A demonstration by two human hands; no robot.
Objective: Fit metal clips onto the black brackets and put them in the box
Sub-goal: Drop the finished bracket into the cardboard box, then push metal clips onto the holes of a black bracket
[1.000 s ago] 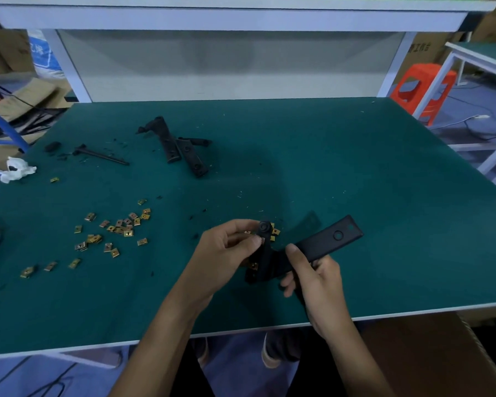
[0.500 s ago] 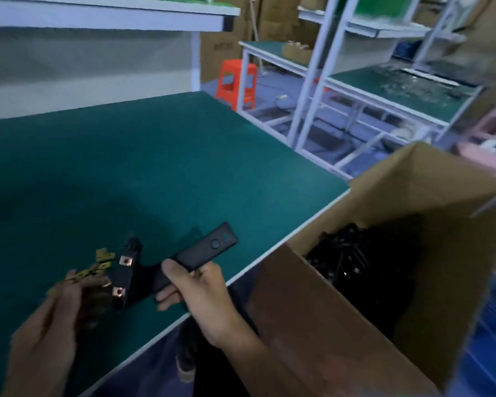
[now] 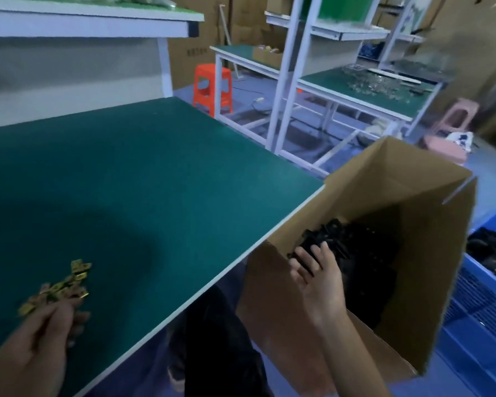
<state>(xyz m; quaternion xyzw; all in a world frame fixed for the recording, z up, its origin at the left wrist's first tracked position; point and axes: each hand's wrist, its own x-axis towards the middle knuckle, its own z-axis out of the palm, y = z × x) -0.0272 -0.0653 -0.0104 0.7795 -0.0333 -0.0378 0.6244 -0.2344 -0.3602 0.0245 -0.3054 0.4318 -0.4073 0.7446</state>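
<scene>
Reaching down past the near edge of the table (image 3: 132,179), your right hand (image 3: 317,277) is inside the open cardboard box (image 3: 418,193) that stands on the floor against the table's right corner. Its fingers are straight and fanned apart, palm turned toward the heap of black brackets (image 3: 358,247) in the bottom of the box, and it grips nothing. Dark bracket parts show between the fingers, but you cannot tell whether the fingertips touch the heap or hang just above it. Your left hand (image 3: 32,353) is low at the left, over the green table top, seen from the back with its fingers curled forward. A cluster of gold metal clips (image 3: 66,285) sits right at those fingertips and runs away from them in a slanting line. The blur there is too heavy to tell whether you are pinching the clips or whether they lie on the mat just beyond your fingers. Every bracket in view is in the box; the clips are all by your left hand. To the right of the box is a blue plastic crate (image 3: 487,316) with more dark parts at its far end. Behind the table stand an orange stool (image 3: 212,85), a second green-topped workbench (image 3: 364,90) and a pink stool (image 3: 458,117).
</scene>
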